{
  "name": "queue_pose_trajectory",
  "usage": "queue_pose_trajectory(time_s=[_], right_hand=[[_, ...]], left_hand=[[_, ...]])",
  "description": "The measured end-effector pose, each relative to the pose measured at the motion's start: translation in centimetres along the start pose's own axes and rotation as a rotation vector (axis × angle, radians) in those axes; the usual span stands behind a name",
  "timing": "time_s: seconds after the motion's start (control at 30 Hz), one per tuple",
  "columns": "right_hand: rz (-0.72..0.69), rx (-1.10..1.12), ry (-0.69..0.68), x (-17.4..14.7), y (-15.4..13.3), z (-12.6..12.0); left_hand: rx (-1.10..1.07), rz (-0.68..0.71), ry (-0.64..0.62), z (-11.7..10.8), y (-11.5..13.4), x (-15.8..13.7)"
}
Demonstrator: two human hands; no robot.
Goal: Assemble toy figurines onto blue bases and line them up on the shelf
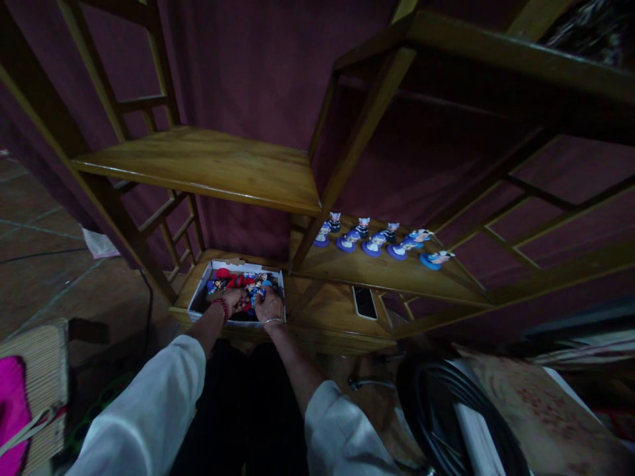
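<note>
A white open-topped cardboard box [197,302] sits on the low wooden shelf, holding several small painted figurines in red, blue and white. Both of my hands reach into it. My right hand [270,307], with a bracelet on the wrist, has its fingers closed round a blue-and-white figurine [257,291]. Close beside it, my left hand [235,299], with a red bead bracelet, has curled fingers; what they hold, if anything, is hidden. A dark-haired figurine with blue [213,285] lies at the box's left end, near red pieces [238,281].
On the raised shelf [397,270] to the right stand two rows of figurines [374,242]. A phone [365,302] lies on the lower shelf. Another wooden shelf [208,162] overhangs the box. Coiled black cable [421,403] is at lower right, a woven-topped seat [42,370] at left.
</note>
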State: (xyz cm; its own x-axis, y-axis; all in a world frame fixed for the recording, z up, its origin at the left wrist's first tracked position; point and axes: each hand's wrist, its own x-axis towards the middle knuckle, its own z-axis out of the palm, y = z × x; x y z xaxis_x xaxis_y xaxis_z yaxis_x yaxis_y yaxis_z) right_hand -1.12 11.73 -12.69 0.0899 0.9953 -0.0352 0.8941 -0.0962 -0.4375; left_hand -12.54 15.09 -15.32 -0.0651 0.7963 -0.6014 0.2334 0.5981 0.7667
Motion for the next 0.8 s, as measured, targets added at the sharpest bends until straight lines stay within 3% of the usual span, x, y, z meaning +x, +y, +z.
queue_pose_trajectory(time_s=[0.33, 0.8], right_hand=[[0.010, -0.029, -0.008, -0.09, -0.07, -0.14], [0.010, 0.010, 0.006, 0.02, 0.04, 0.09]], left_hand=[[-0.013, -0.022, 0.086, -0.14, 0.00, -0.33], [0.049, 0.087, 0.007, 0.11, 0.19, -0.71]])
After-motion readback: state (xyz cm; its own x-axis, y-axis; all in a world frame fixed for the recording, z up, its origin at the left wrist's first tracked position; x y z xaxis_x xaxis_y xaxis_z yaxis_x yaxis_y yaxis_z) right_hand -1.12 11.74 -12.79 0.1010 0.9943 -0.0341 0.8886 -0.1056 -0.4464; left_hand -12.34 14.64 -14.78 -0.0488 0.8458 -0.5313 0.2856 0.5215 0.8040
